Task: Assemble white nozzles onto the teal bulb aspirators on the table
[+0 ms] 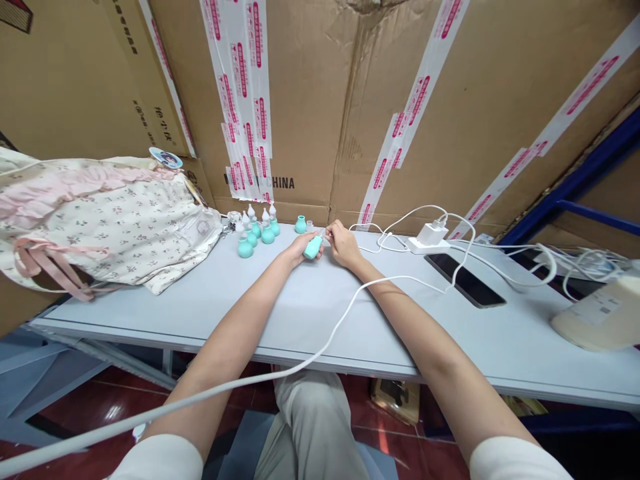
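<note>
Item 1: teal handpiece (313,247), one, tilted above the grey tabletop (310,307), near its back edge. From my remote seat I judge it light, firm-shelled and smooth, so a little slippery; not fragile, though the narrow end may be. Best hold, to my mind: round the broad body, clear of that end.

Item 2: left hand (301,247), fingers wrapped around the handpiece.

Item 3: right hand (343,243), fingers bunched just beside the handpiece's far end; whether they pinch some small part, I cannot tell.

Item 4: teal squeeze bulbs (245,247), a cluster left of the hands, several with white nozzles (273,210). I rate them soft and light.

Item 5: open-necked teal bulb (301,225), single, upright behind the left hand.
</note>
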Available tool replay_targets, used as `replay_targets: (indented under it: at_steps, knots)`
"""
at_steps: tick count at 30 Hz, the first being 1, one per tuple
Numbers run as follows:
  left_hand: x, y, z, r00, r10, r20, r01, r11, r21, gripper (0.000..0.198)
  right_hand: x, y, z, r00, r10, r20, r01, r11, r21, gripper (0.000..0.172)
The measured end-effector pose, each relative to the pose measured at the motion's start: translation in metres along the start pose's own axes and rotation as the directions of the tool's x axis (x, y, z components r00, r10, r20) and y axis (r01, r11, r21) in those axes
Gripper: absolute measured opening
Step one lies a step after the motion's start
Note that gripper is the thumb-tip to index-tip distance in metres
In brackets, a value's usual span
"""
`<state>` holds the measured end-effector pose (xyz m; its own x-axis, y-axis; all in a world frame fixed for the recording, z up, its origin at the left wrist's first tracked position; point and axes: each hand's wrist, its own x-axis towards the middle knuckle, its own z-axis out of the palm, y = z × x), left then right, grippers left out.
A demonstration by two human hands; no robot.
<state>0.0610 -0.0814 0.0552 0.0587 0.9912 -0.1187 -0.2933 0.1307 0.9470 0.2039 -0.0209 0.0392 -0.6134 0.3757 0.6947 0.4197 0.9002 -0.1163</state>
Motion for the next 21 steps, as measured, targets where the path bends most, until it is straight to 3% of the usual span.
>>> replay_targets:
  at_steps: [4, 9, 16, 21]
  knots:
    - [0.001, 0.001, 0.000, 1.000, 0.026, -0.006, -0.026, 1.000, 0.008, 0.023, 0.002, -0.004, 0.003, 0.988, 0.103, -0.115, -0.084, 0.984, 0.154, 0.016]
    - [0.001, 0.006, -0.002, 0.994, 0.104, 0.031, -0.104, 0.995, -0.003, 0.023, 0.011, -0.014, 0.004, 0.929, 0.253, -0.269, -0.147, 0.922, 0.359, 0.015]
    - [-0.002, 0.014, -0.006, 0.984, 0.161, 0.073, -0.159, 0.987, -0.023, 0.018, 0.025, -0.026, 0.008, 0.857, 0.380, -0.348, -0.188, 0.859, 0.476, 0.020]
    - [-0.005, 0.017, -0.030, 0.990, 0.125, -0.063, -0.120, 0.990, 0.078, 0.025, 0.031, -0.001, -0.011, 0.685, 0.547, -0.482, -0.350, 0.827, 0.440, 0.025]
